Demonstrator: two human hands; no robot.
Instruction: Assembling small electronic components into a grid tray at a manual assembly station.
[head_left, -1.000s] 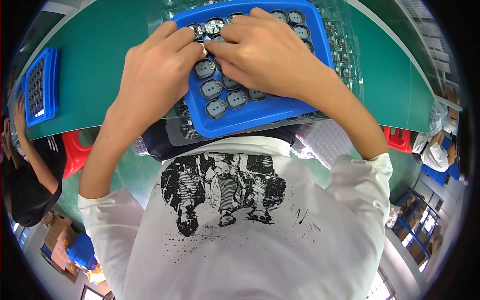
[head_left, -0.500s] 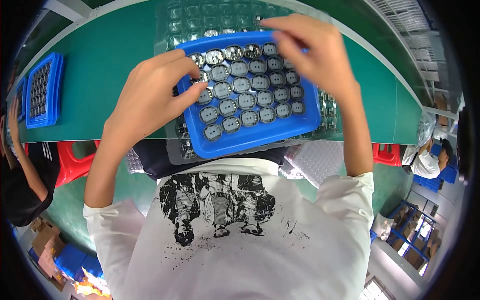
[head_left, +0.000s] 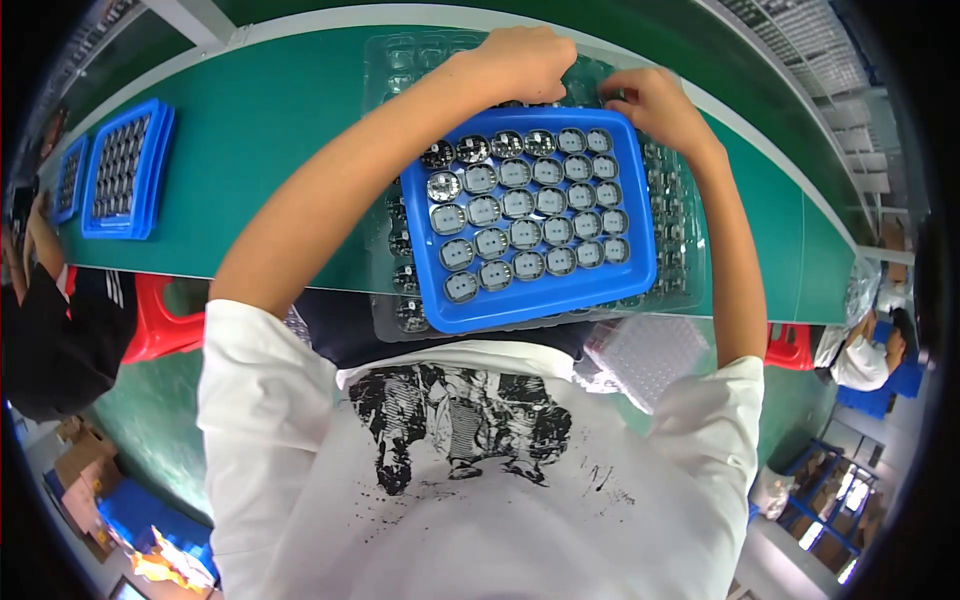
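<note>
Left hand [head_left: 528, 62] and right hand [head_left: 657, 108] curl beyond the blue tray [head_left: 542, 304]; how open either grip is, or what's held, I cannot tell. Grey oval housings [head_left: 526, 234] sit inside; the left forearm [head_left: 360, 185] bumping it could jostle them.

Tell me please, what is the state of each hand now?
Left hand: curled over the clear tray; cannot tell if holding anything.
Right hand: partly curled over the same tray; grip cannot be told.

From head height, facing down past the white shirt [head_left: 480, 510] to the counter [head_left: 270, 120] close by, wide enough to bend straight edges toward the rim.
</note>
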